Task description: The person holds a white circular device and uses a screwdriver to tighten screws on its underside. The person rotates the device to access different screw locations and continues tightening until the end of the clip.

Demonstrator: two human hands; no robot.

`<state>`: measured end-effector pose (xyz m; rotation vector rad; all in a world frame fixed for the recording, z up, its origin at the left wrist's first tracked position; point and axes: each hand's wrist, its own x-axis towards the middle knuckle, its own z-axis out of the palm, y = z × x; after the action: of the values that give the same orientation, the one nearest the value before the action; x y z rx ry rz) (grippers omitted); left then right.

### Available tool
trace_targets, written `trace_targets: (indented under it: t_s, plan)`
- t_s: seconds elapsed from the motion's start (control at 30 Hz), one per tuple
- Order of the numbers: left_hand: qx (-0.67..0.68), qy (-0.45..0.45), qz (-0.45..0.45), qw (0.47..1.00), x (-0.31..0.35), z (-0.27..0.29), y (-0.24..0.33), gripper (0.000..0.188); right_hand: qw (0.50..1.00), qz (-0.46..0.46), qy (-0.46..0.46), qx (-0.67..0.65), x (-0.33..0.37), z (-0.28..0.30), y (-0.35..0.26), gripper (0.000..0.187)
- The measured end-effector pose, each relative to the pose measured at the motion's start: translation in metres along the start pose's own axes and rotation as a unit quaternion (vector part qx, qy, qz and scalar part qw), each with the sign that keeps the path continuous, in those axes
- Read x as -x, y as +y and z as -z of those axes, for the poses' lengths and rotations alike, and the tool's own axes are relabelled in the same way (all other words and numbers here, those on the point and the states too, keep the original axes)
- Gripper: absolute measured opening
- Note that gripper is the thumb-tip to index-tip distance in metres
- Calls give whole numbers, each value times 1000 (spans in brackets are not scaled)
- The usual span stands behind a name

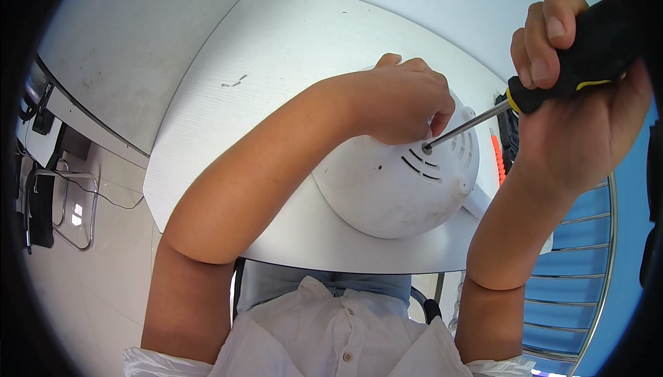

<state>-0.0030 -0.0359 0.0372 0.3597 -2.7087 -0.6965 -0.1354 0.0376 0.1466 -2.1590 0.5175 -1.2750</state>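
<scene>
A white, dome-shaped plastic housing [397, 194] with curved vent slots lies on the table, its slotted side facing up. My right hand [573, 94] is wrapped around the black-and-yellow handle of a screwdriver [476, 123]. The long metal shaft slants down to the left, its tip in a round hole beside the slots. My left hand [407, 101] bends over the far part of the housing, fingers curled close to the screwdriver tip. Whatever those fingertips pinch or press is hidden behind the hand.
The white table [269, 52] carries a few small dark bits [235, 83] at left. Past the housing on the right lie an orange-red tool [496, 156] and a black case [507, 128]. A metal-railed blue chair [570, 273] stands at lower right. Walls border the table's far side.
</scene>
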Motion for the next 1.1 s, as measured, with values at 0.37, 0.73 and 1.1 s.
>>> trace_targets:
  t_s: [0.37, 0.73, 1.1]
  plan:
    - [5, 6, 3, 1000, 0, -1, -2, 9, 999, 11, 41, -5, 2, -7, 3, 43]
    - [3, 3, 8, 1000, 2, 0, -1, 13, 998, 20, 54, -3, 2, -11, 3, 45]
    - [4, -3, 12, 1000, 2, 1, -1, 5, 998, 24, 60, 1, 4, -12, 1, 47]
